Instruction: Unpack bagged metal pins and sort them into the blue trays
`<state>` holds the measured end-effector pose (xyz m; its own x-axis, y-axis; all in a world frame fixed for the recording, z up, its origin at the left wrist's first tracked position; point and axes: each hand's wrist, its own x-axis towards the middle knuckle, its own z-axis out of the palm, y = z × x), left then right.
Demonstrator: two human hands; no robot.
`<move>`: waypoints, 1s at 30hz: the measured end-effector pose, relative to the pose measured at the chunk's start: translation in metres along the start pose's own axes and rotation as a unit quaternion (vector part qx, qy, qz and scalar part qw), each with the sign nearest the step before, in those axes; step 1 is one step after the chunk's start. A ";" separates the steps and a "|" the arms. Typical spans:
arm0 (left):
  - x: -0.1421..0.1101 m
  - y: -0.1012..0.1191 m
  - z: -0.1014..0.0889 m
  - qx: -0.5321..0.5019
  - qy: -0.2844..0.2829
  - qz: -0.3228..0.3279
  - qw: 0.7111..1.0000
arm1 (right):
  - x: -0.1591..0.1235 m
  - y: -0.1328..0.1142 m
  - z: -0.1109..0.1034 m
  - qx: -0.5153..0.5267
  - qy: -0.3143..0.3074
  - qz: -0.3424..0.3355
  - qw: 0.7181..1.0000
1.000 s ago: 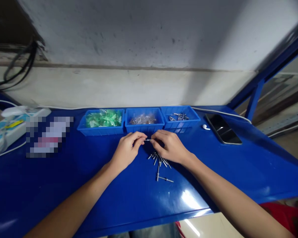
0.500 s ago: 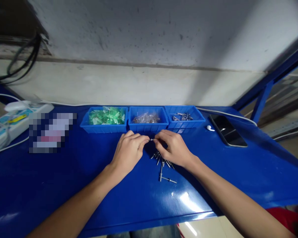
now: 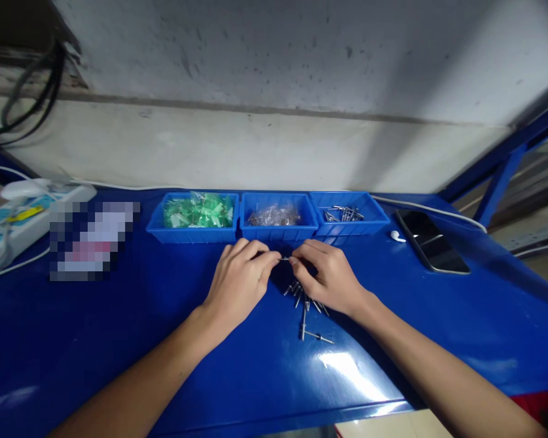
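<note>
My left hand (image 3: 240, 281) and my right hand (image 3: 329, 277) meet over the blue table (image 3: 119, 328), fingertips pinched together on one small metal pin (image 3: 285, 259) held between them. Just below and between the hands lies a small heap of similar metal pins (image 3: 307, 304), with two longer ones (image 3: 313, 333) a little nearer me. Behind the hands stand three blue bins in a row: one with green plastic parts (image 3: 196, 214), one with clear parts (image 3: 274, 216), one with metal pins (image 3: 344, 214).
A dark phone (image 3: 432, 249) and a white earbud (image 3: 396, 236) lie at the right, with a white cable (image 3: 429, 210) behind them. A power strip (image 3: 18, 222) and a blurred packet (image 3: 89, 240) sit at the left. A wall rises behind the bins.
My hands have drawn closer together on the small pin. The view has shifted slightly, so everything sits a little further right.
</note>
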<state>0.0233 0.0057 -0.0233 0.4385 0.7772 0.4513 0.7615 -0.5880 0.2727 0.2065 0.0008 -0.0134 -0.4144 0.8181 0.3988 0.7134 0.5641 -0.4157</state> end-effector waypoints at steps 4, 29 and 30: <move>0.000 -0.001 0.001 -0.065 0.006 0.022 0.998 | 0.000 0.001 -0.003 0.000 0.006 0.025 1.000; -0.008 0.019 0.001 -0.013 -0.130 -0.013 0.991 | 0.001 0.044 -0.036 -0.072 0.224 0.144 0.961; -0.008 0.017 0.002 -0.009 -0.128 -0.017 0.992 | 0.000 0.038 -0.030 -0.045 0.202 0.122 0.971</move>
<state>0.0340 -0.0100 -0.0235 0.5211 0.8270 0.2108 0.7703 -0.5621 0.3010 0.2505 0.0189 -0.0041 0.0161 0.8054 0.5925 0.8163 0.3317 -0.4730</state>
